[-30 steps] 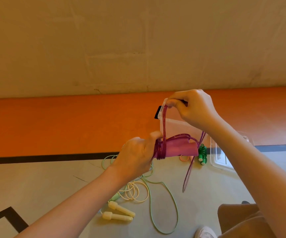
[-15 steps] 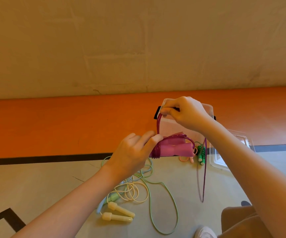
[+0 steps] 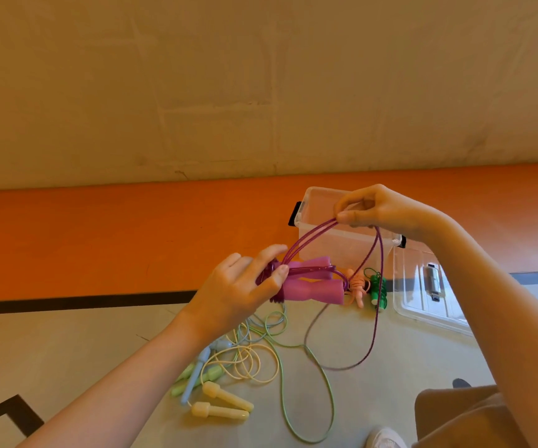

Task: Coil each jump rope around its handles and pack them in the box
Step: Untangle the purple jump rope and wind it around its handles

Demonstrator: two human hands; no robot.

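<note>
My left hand point(image 3: 245, 287) holds the two pink handles point(image 3: 313, 289) of a purple jump rope together, thumb pressed on the wound turns at their left end. My right hand point(image 3: 374, 210) pinches the purple cord point(image 3: 378, 286) up and to the right, above the clear plastic box point(image 3: 322, 244). A long loop of the cord hangs down almost to the floor. Two coiled ropes, a peach one point(image 3: 357, 287) and a dark green one point(image 3: 377, 291), lie on the floor in front of the box.
The box's clear lid point(image 3: 423, 295) lies on the floor to the right. Loose ropes are tangled below my left hand: yellow handles point(image 3: 222, 404), a blue handle point(image 3: 196, 373), light green handles point(image 3: 193, 378) and a green cord point(image 3: 322, 383). My knee point(image 3: 468, 418) and a shoe point(image 3: 385, 438) are at bottom right.
My right hand has swung the purple cord from above the handles' left end out to the upper right. The pink handles tilted, and the hanging loop widened.
</note>
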